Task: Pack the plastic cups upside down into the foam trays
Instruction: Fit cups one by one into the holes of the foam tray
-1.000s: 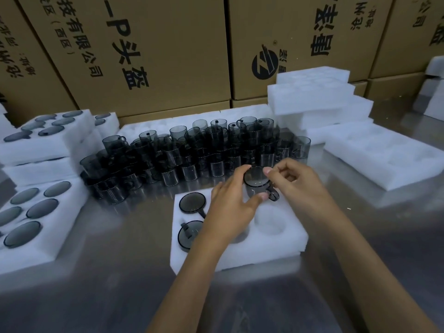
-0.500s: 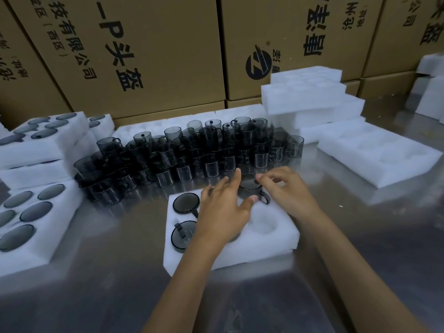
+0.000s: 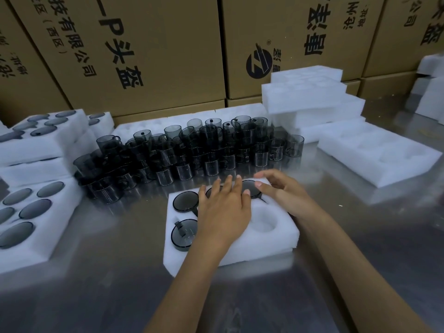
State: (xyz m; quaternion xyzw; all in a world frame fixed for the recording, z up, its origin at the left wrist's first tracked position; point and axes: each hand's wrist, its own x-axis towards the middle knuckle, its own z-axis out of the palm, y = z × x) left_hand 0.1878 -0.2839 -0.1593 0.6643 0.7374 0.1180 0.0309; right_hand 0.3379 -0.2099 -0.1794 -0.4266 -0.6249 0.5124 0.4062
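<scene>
pressing the cup (image 3: 249, 191) into the far-right pocket of the foam tray (image 3: 264, 241) | your left hand (image 3: 223, 210) is lying flat, grip open; your right hand (image 3: 281, 191) is touching its rim, fingers loosely bent, gripping nothing | be pushing evenly until flush | the middle pockets are hiding under your palm.

Foam tray (image 3: 269, 243) nearest on table (image 3: 96, 296), loose cups (image 3: 192, 150) behind, filled trays (image 3: 36, 236) left, empty trays (image 3: 374, 152) right.

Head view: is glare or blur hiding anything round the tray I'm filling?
Head view: dim light; the steel table shows soft glare, the left foam trays and the frame edges smear, the cartons bow from the wide lens; the near tray and both hands are sharp enough.
</scene>
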